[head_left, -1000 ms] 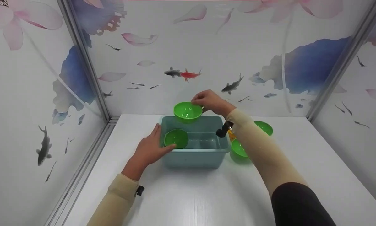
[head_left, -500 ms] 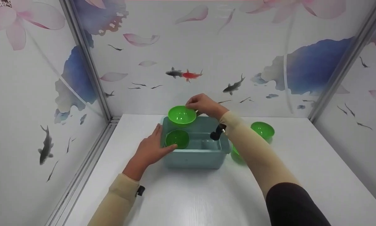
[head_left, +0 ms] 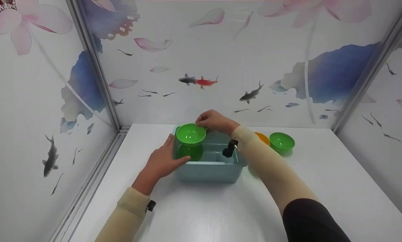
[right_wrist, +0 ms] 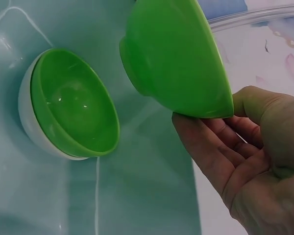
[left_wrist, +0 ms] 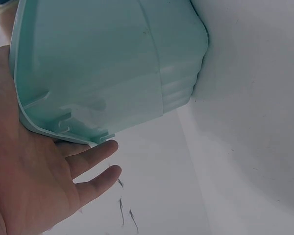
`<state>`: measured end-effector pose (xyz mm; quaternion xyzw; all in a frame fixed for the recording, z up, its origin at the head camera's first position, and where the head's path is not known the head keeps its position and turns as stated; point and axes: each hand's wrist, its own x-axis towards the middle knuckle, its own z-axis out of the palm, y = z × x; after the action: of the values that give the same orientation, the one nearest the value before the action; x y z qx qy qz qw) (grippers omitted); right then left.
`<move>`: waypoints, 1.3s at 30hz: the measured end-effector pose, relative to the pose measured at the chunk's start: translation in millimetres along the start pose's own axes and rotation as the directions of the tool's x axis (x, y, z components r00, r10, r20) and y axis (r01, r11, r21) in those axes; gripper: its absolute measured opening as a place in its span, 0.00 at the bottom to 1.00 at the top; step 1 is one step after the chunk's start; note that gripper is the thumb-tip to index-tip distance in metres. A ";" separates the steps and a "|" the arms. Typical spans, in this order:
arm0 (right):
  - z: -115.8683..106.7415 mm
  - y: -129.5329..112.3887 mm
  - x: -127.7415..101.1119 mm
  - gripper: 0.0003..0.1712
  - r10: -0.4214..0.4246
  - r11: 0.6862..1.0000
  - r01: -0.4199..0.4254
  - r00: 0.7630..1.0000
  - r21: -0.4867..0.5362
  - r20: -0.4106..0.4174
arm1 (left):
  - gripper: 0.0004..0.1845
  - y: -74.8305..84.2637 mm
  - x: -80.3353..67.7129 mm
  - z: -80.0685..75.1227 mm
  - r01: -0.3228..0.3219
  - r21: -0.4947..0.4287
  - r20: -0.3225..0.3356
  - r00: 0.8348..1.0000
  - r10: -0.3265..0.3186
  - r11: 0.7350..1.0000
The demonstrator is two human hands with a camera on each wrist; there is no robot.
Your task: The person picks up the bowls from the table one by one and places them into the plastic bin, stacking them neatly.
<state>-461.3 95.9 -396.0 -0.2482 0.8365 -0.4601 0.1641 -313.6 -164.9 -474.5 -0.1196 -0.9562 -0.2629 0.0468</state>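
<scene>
A green bowl (head_left: 190, 133) is pinched at its rim by the right hand (head_left: 213, 121), thumb above the edge and fingers (right_wrist: 213, 147) curled under it, as seen from the right wrist. The bowl is held in the air over the teal tub (head_left: 210, 170), just above a second green bowl (head_left: 189, 152) that sits inside the tub nested in a white one (right_wrist: 27, 125). The held bowl lies to the left of the right hand and just beyond the fingertips of the left hand (head_left: 160, 160).

The left hand is laid flat against the tub's left outer wall (left_wrist: 103, 63), fingers straight and relaxed, with the palm under the rim; nothing is gripped by it.

Behind the right forearm, on the white table (head_left: 221, 215), another green bowl (head_left: 281, 141) is seen with an orange bowl (head_left: 262, 137) just beside it, both well apart from the left hand
</scene>
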 end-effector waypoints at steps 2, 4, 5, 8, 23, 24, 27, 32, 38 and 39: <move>3.3 3.0 -0.1 0.09 0.008 1.000 -0.008 1.000 -0.004 0.005 | 0.70 0.7 -0.4 -0.1 0.003 0.007 0.005 1.000 -0.003 1.000; 6.7 6.7 -0.6 0.09 0.014 1.000 -0.014 1.000 -0.016 0.005 | 0.69 1.3 -0.6 -0.2 0.001 0.012 0.006 1.000 -0.001 1.000; 8.5 8.4 -1.0 0.10 0.013 1.000 -0.013 1.000 -0.018 0.005 | 0.68 1.7 -0.6 -0.5 0.000 0.013 0.008 1.000 0.000 1.000; 14.1 11.2 -1.7 0.10 0.014 0.999 -0.014 1.000 -0.040 0.015 | 0.65 1.3 -0.1 -0.4 0.006 0.017 0.009 1.000 -0.006 1.000; 22.2 16.8 6.6 0.08 -0.012 0.993 0.014 1.000 -0.113 0.019 | 0.64 0.2 0.5 -0.1 0.005 0.019 0.008 1.000 -0.005 1.000; 22.4 16.9 7.1 0.08 -0.011 0.992 0.013 1.000 -0.129 0.018 | 0.64 0.3 0.3 0.2 0.003 0.021 0.006 1.000 -0.003 1.000; 21.8 15.9 9.0 0.08 -0.013 0.987 0.015 1.000 -0.162 0.014 | 0.64 0.8 1.0 0.9 0.002 0.022 0.005 1.000 -0.002 1.000; 21.3 14.6 12.2 0.08 -0.042 0.979 0.042 0.999 -0.201 0.002 | 0.63 0.5 2.2 2.1 0.007 0.013 0.004 1.000 -0.007 1.000; 22.8 16.3 16.8 0.08 -0.057 0.969 0.063 0.998 -0.240 0.030 | 0.64 -0.8 2.0 2.6 0.007 0.025 0.004 1.000 -0.007 1.000; 23.5 16.2 16.9 0.07 -0.059 0.966 0.066 0.998 -0.251 0.036 | 0.65 -1.0 1.7 2.6 0.007 0.025 0.004 1.000 -0.007 1.000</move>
<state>-467.6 77.5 -422.8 -0.2999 0.8775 -0.3515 0.1287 -315.6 -164.0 -476.9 -0.1162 -0.9600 -0.2508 0.0452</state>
